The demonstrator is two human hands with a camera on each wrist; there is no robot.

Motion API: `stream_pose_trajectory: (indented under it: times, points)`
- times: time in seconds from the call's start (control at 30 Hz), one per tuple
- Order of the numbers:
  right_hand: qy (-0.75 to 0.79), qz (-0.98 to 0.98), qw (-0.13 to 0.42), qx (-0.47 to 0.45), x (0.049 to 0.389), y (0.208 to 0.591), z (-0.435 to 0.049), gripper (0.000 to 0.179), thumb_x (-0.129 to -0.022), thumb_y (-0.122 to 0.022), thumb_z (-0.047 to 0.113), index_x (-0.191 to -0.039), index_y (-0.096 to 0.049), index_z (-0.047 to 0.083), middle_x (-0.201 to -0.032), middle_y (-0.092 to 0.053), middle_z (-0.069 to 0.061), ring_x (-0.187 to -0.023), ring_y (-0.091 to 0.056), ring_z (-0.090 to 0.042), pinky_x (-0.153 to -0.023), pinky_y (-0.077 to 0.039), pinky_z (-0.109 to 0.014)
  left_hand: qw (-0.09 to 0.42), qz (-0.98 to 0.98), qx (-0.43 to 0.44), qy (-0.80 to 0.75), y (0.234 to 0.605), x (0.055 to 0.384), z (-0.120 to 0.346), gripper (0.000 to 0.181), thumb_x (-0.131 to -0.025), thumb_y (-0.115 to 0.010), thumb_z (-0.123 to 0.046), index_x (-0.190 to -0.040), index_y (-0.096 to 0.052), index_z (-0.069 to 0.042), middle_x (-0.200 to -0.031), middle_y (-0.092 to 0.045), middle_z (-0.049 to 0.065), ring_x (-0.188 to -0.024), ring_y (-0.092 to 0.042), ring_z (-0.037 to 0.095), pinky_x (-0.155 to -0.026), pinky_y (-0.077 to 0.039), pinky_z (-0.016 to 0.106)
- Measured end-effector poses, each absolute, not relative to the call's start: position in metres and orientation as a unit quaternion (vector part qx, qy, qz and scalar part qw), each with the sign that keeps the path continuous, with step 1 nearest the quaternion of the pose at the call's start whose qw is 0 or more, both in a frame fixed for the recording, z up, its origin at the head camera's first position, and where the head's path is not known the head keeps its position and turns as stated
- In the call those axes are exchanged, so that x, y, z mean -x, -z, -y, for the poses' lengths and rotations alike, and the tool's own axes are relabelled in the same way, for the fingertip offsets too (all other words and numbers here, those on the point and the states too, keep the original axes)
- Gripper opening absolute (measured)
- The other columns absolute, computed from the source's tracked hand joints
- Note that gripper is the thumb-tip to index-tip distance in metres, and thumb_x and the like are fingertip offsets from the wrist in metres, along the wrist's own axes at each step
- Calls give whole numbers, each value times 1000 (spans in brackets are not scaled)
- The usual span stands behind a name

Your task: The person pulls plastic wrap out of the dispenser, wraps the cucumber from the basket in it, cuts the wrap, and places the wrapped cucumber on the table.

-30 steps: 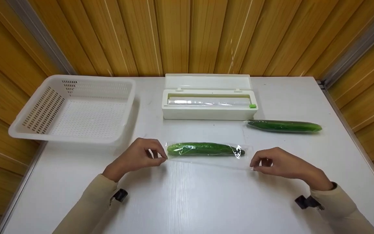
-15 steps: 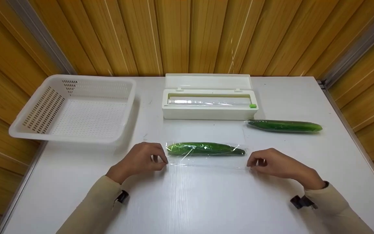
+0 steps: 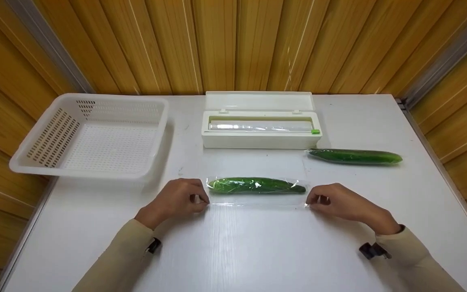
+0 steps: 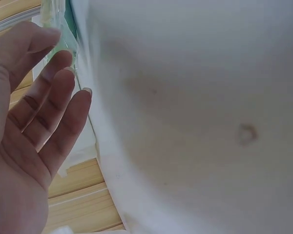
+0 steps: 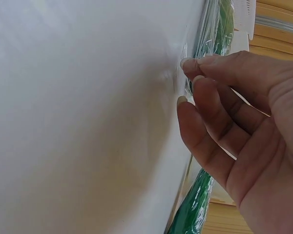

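Note:
In the middle of the head view, a green cucumber (image 3: 253, 185) lies crosswise on the white table under clear plastic wrap (image 3: 258, 204). A strip of the wrap extends past the cucumber on the near side. My left hand (image 3: 178, 198) pinches the left end of that near edge between thumb and fingertip. At the right end, my right hand (image 3: 341, 205) pinches the wrap too, its tip crumpled at the fingers. In the right wrist view, the right hand's (image 5: 229, 117) other fingers curve loosely beside the film. The left wrist view shows the left hand (image 4: 34, 117) similarly.
A second cucumber (image 3: 355, 157), wrapped in film, lies at the right. Behind the middle stands a white wrap dispenser (image 3: 262, 141) with its lid up, a film roll (image 3: 258, 126) and a green slider (image 3: 315, 132). A white perforated basket (image 3: 95, 172) stands at the left.
My right hand has moved slightly left and my left hand slightly toward the body. The near edge of the wrap now lies straighter between them. The cucumber has stayed in place.

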State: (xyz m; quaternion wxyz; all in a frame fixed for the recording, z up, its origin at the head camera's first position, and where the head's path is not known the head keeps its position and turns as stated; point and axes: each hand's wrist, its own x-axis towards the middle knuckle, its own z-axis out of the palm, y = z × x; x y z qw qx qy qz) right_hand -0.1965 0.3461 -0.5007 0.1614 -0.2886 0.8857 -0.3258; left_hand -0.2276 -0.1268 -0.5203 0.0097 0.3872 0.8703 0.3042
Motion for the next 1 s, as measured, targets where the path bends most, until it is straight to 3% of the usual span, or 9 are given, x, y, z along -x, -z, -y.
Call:
stream_pose_trajectory:
  times: [0.33,1.0]
  points:
    - [320,-884,164,301,195,500,-346,14,-97,-77,2,-103,-77,15,-98,-73,10,-86,-64,-9,-77,-54,-29,25,-867,-401,-296,522,226,127,14,-82,-83,-5,-86,-84,-18,-85,-71,-8,-69,-65,12,-65,-51,27]
    - [327,-870,142,341,195,504,-345,17,-93,-79,-1,-100,-81,14,-95,-72,6,-83,-62,-7,-73,-54,-27,22,-870,-403,-285,526,223,125,14,-82,-83,-6,-85,-84,-19,-83,-70,-9,-69,-61,9,-65,-50,27]
